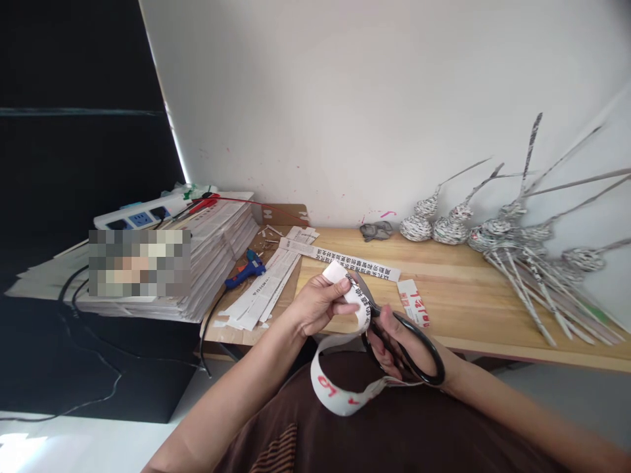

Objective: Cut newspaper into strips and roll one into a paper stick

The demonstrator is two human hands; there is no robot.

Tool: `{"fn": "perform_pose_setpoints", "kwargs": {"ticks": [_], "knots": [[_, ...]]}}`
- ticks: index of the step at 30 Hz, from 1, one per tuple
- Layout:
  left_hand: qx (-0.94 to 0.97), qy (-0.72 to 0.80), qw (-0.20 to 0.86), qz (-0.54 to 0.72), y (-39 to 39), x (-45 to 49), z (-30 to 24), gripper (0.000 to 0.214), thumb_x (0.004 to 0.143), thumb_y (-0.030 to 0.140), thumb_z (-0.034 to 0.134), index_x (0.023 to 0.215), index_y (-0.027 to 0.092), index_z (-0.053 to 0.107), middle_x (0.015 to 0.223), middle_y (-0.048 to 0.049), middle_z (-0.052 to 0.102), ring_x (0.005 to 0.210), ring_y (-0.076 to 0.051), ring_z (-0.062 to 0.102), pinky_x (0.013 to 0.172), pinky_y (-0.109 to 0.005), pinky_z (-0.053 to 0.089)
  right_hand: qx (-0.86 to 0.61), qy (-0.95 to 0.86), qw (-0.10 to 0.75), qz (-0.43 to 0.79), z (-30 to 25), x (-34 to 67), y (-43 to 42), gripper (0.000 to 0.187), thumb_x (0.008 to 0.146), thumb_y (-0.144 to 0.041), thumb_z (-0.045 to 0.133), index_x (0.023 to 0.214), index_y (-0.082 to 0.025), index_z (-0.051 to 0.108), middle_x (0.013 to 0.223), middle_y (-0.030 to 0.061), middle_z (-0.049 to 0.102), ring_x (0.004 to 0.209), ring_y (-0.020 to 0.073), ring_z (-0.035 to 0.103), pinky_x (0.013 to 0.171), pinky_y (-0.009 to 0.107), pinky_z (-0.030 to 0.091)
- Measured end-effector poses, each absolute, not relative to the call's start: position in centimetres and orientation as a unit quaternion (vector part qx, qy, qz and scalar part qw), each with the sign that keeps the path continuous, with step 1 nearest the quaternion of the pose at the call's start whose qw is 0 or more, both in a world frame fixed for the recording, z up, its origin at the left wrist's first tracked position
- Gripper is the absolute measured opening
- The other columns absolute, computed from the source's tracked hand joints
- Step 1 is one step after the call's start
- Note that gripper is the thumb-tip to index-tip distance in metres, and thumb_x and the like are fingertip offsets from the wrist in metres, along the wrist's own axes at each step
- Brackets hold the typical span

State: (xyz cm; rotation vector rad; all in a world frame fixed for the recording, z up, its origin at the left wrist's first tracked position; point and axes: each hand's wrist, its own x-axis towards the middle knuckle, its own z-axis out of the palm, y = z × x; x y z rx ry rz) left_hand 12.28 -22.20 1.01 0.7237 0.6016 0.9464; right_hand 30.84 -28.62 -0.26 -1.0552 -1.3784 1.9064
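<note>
Between the thumb and fingers of my left hand (pixel 323 303) is one end of a long printed paper strip (pixel 340 399). The strip loops down over my lap and its other end runs beneath my right hand (pixel 394 338). That hand is closed around the black handles of a pair of scissors (pixel 436 368). The scissor blades point up and left, behind or against the strip near my left fingers; whether they touch the paper I cannot tell. A printed paper strip (pixel 365 264) and a small piece with red print (pixel 413 302) lie on the table just beyond my hands.
On the wooden table (pixel 463 289), newspaper strips (pixel 269 289) and a blue glue gun (pixel 246 269) lie at left. Woven paper gourds (pixel 448 226) and rolled paper sticks (pixel 537 295) sit at right. A newspaper stack (pixel 217 263) bears a power strip (pixel 140 213); a cable (pixel 203 341) hangs down.
</note>
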Motion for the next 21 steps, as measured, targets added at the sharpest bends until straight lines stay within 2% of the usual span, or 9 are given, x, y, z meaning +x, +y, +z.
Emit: {"fn": "perform_pose_setpoints", "kwargs": {"ticks": [4, 7, 9, 13, 17, 21], "knots": [[0.325, 0.295, 0.784, 0.438, -22.1, 12.0, 1.2, 0.027, 0.061, 0.019, 0.086, 0.082, 0.009, 0.072, 0.077, -0.0048, 0.071, 0.07, -0.013, 0.069, 0.061, -0.018, 0.059, -0.41, -0.571, 0.294, 0.648, 0.2, 30.9, -28.8, 0.065, 0.082, -0.08, 0.036, 0.061, -0.018, 0.045, 0.044, -0.006, 0.041, 0.03, 0.006, 0.038, 0.032, 0.019, 0.027], [0.334, 0.295, 0.78, 0.44, -22.1, 11.8, 1.2, 0.029, 0.061, 0.02, 0.086, 0.084, 0.009, 0.072, 0.077, -0.0056, 0.071, 0.072, -0.014, 0.07, 0.063, -0.019, 0.06, -0.443, -0.608, 0.287, 0.593, 0.6, 30.8, -28.8, 0.065, 0.079, -0.079, 0.043, 0.055, -0.019, 0.04, 0.039, -0.0063, 0.038, 0.026, 0.0063, 0.038, 0.029, 0.018, 0.022], [0.34, 0.286, 0.775, 0.449, -22.1, 11.8, 1.2, 0.03, 0.066, 0.026, 0.084, 0.088, 0.011, 0.072, 0.075, -0.0051, 0.071, 0.069, -0.014, 0.07, 0.062, -0.021, 0.06, -0.463, -0.612, 0.277, 0.578, 0.9, 30.8, -28.8, 0.065, 0.076, -0.08, 0.046, 0.054, -0.02, 0.04, 0.039, -0.0063, 0.039, 0.026, 0.0067, 0.039, 0.028, 0.018, 0.021], [0.331, 0.282, 0.772, 0.464, -22.2, 11.9, 1.1, 0.032, 0.074, 0.041, 0.075, 0.092, 0.014, 0.071, 0.068, -0.0032, 0.069, 0.059, -0.012, 0.067, 0.057, -0.023, 0.06, -0.471, -0.602, 0.276, 0.582, 1.1, 30.9, -29.0, 0.065, 0.076, -0.08, 0.045, 0.057, -0.019, 0.042, 0.043, -0.0058, 0.042, 0.028, 0.006, 0.041, 0.031, 0.018, 0.025], [0.335, 0.28, 0.786, 0.438, -22.4, 12.4, 0.6, 0.03, 0.068, 0.034, 0.081, 0.082, 0.011, 0.069, 0.07, -0.0044, 0.07, 0.062, -0.013, 0.068, 0.057, -0.022, 0.06, -0.439, -0.588, 0.285, 0.616, 0.9, 30.9, -28.8, 0.063, 0.082, -0.077, 0.041, 0.065, -0.017, 0.048, 0.05, -0.0041, 0.048, 0.034, 0.007, 0.045, 0.036, 0.02, 0.031], [0.35, 0.27, 0.791, 0.423, -22.6, 12.7, 0.3, 0.03, 0.066, 0.033, 0.083, 0.081, 0.011, 0.07, 0.07, -0.0052, 0.071, 0.066, -0.014, 0.069, 0.059, -0.021, 0.06, -0.398, -0.6, 0.294, 0.628, 0.5, 30.8, -28.4, 0.064, 0.087, -0.074, 0.035, 0.066, -0.016, 0.052, 0.054, -0.0021, 0.05, 0.04, 0.0083, 0.05, 0.041, 0.02, 0.036]]}}
